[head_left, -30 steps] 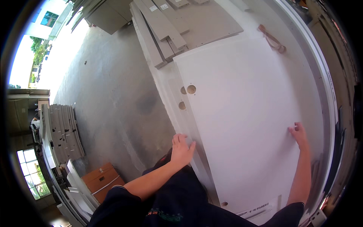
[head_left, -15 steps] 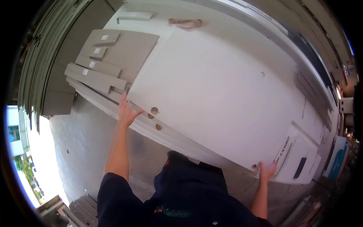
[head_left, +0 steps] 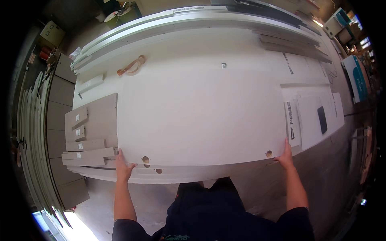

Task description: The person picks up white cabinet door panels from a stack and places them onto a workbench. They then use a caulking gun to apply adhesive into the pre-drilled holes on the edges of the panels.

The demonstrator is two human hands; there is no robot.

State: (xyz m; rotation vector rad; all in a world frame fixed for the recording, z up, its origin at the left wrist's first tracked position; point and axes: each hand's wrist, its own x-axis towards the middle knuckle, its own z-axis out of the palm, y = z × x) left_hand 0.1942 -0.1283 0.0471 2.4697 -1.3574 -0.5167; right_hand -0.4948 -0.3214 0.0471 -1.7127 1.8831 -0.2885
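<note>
White board, and plenty of it: from the head view, the white panel (head_left: 201,120) stretches across the middle of the worktop, its near edge facing the wearer, two round holes set in close to its near corners. It lies over a lower white panel (head_left: 193,173), which peeks out along the near side and shows holes of its own.

And look at the change! A second ago the hands were well apart on different parts of the job, the left by the near edge, the right out over the board; half a second ago they were spreading toward the ends. Now both have arrived, one at each near corner, and the view has squared up with the board. For the work, I'd judge, that means both ends of the near edge are under control together.

Now the pose: forearms run up nearly parallel, either side of the body. The left hand (head_left: 124,166) frames the near left corner, fingers pointing away along the side, thumb turned inward along the near edge. The right hand (head_left: 286,157) mirrors it at the other corner. Thumbs and fingers stand apart; whether either hand is truly clamping, I cannot tell.

Just beside the left hand, grey strips (head_left: 90,156); beyond the far left corner, a brown strap (head_left: 131,66) lies looped.
</note>
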